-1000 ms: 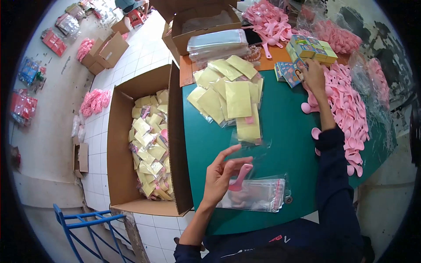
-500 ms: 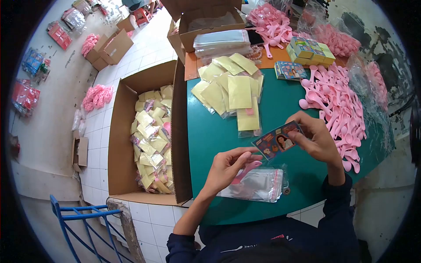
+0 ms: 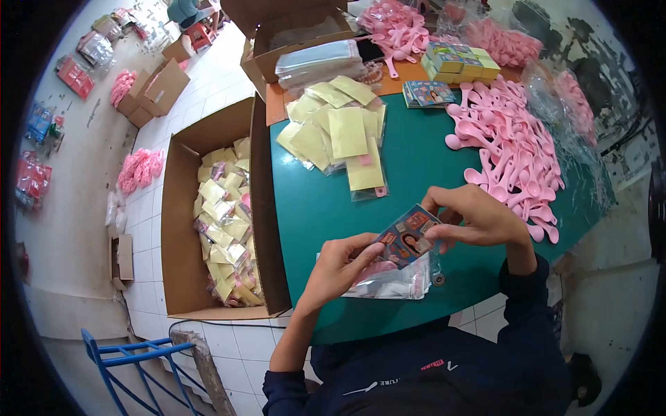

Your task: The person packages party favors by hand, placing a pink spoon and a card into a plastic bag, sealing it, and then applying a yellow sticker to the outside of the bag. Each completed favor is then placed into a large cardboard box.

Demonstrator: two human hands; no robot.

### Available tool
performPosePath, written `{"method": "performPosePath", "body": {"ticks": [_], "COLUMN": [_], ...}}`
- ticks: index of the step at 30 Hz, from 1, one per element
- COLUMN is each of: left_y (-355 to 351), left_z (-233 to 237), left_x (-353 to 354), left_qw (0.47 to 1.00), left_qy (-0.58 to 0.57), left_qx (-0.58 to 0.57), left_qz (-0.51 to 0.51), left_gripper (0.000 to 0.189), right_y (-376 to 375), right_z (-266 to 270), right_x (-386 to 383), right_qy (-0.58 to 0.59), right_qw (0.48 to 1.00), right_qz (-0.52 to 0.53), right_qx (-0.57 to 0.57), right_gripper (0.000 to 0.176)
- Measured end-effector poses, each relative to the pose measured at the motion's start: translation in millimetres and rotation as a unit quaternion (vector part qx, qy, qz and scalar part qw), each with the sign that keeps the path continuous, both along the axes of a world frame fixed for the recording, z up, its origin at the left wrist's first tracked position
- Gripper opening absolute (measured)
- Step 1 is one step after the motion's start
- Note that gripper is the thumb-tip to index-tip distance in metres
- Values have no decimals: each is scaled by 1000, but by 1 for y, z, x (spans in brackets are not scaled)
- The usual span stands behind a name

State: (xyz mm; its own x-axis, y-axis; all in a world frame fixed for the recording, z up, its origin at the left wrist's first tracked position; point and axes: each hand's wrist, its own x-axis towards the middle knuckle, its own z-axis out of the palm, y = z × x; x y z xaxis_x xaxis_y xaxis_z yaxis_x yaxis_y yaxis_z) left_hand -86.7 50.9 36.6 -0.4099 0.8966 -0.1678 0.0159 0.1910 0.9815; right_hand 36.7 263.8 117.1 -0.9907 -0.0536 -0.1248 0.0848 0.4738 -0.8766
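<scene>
Green counter [image 3: 326, 201] spreads before me; both my hands meet over it, wrists bent inward. My right hand [image 3: 479, 218] pinches the printed card [image 3: 408, 236] from 3 o'clock, my left hand [image 3: 340, 267] grips it from 8 o'clock, above clear bags [image 3: 399, 284].

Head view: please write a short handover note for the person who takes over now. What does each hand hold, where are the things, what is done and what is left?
Left hand: holds a pink spoon over the clear bags, fingertips at the card's corner.
Right hand: pinches the printed card.
Done: yellow packets lie on the green table; more fill the cardboard box.
Left: card and spoon appear not yet bagged; the loose spoon pile and card stack wait at the far side.
</scene>
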Motion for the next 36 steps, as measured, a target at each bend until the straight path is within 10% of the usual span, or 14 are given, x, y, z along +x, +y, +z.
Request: {"method": "performPosePath", "body": {"ticks": [11, 21, 32, 36], "left_y": [5, -2, -41, -37], "left_z": [-5, -5, -16, -29], "left_x": [9, 14, -4, 19], "left_qw": [998, 965, 997, 989], "left_qy": [-11, 257, 70, 11], "left_qx": [63, -40, -28, 7], "left_qz": [5, -14, 16, 144], "left_gripper": [36, 48, 51, 54], "right_y": [-10, -21, -13, -36], "right_z": [-24, -56, -70, -55], "right_x": [-9, -5, 11, 10], "right_qy": [15, 12, -43, 110], "right_qw": [999, 1000, 992, 976], "right_qz": [39, -23, -93, -154], "right_qx": [31, 5, -70, 109], "right_gripper": [16, 16, 18, 13]}}
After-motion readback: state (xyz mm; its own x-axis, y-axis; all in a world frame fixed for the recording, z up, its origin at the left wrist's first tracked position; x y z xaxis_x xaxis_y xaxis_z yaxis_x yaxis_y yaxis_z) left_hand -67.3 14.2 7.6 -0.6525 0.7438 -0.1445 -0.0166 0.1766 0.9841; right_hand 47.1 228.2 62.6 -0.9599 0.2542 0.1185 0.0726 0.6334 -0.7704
